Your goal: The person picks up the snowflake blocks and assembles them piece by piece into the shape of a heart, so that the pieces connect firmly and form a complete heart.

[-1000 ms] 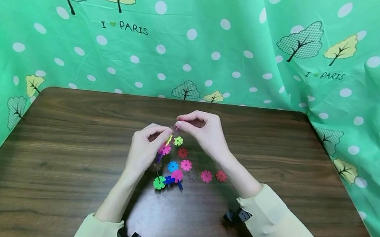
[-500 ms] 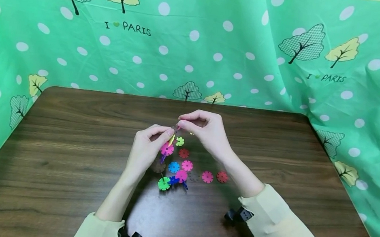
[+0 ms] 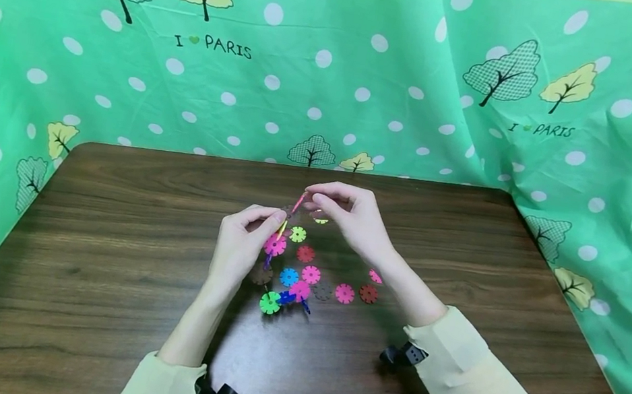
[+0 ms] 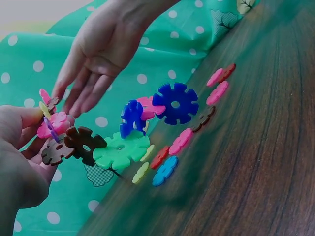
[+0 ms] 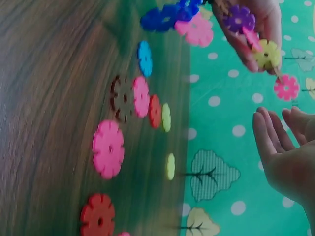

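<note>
L hand (image 3: 242, 240) pinches linked-disc chain (image 3: 275, 244) over wood table (image 3: 98, 260), hiding pt of it; loose discs (image 3: 289, 277) lie flat nearby, trailing off R. R hand (image 3: 352, 216) holds nothing, fingers extended just beside chain's pink end disc (image 3: 299, 202); R forearm (image 3: 403, 285) partly blocks another pink disc (image 3: 375, 277). R-wrist cam gives end disc face-on w/ gap to fingertips; head cam only edge-on, gap unclear.

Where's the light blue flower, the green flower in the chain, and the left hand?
Light blue flower (image 4: 165, 170): left wrist view, middle of its face.
Green flower (image 4: 121, 155): left wrist view, just below its centre hole.
Left hand (image 3: 241, 240): head view, back of the hand.
</note>
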`<state>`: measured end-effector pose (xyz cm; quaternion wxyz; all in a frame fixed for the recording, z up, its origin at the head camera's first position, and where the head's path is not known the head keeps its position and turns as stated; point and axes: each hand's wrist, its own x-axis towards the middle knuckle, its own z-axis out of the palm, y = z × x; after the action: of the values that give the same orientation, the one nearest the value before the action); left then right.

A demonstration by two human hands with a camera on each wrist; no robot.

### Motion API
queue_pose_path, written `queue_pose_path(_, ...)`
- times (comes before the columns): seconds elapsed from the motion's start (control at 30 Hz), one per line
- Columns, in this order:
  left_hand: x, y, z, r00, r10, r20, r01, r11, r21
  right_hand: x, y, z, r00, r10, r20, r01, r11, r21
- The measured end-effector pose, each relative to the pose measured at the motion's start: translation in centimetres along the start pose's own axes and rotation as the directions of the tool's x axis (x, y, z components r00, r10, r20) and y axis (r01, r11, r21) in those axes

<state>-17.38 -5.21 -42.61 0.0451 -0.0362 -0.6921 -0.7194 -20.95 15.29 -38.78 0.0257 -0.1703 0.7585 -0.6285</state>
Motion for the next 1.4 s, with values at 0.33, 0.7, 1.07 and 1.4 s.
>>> queue_pose_path(0.33,0.0,0.3,-0.3,1.0,-0.005,-0.004,0.005,0.999,-0.032,0.3,1.3,-1.8,0.997,0.072,-0.007,-0.072,0.992,-0.108)
queue_pose_path(0.7,-0.1,0.5,-0.5,1.0,-0.016,-0.013,0.016,0.999,-0.037,1.0,2.8,-2.3,0.996,0.085,0.029,-0.076,0.972,-0.223)
queue_pose_path(1.07,0.0,0.6,-0.6,1.0,-0.023,-0.008,0.022,0.998,-0.067,2.9,5.0,-3.3,0.986,0.165,0.018,-0.135,0.861,-0.49)
queue_pose_path(1.4,0.1,0.4,-0.8,0.999,-0.033,0.0,0.032,0.993,-0.116,4.2,5.9,-3.0,0.968,0.229,0.105,-0.112,0.764,-0.636)
